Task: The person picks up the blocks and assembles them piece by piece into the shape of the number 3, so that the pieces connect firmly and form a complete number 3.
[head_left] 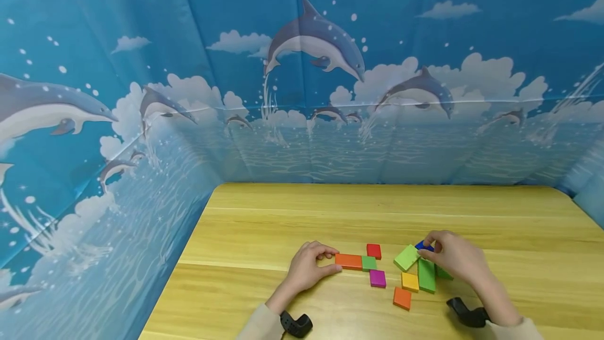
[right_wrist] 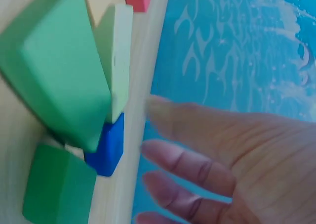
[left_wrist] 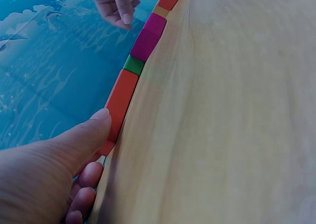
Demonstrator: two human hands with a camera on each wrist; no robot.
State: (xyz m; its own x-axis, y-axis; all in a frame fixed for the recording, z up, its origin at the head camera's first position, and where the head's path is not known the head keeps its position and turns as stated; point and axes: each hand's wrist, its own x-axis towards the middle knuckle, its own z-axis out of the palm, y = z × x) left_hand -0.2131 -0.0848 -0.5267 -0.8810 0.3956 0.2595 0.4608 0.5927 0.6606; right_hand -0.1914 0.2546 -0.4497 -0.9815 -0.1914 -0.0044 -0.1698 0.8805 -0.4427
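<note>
My left hand (head_left: 306,266) pinches the left end of an orange rectangular block (head_left: 348,262), thumb on the near side. A small green block (head_left: 369,263) stands against that block's right end. A red square block (head_left: 374,251) lies just behind it and a purple block (head_left: 377,278) just in front. My right hand (head_left: 455,256) hovers over the blue block (right_wrist: 106,152), with nothing between its loosely bent fingers. Beside the blue block are a light green block (head_left: 407,257), a long green block (head_left: 427,276) and a darker green one (right_wrist: 59,184), partly hidden by the hand in the head view.
A yellow block (head_left: 410,282) and an orange square block (head_left: 402,298) lie between the hands, nearer the person. The wooden table (head_left: 264,214) meets a blue dolphin-print curtain (head_left: 283,151) at its back and left edges. Each wrist wears a black band.
</note>
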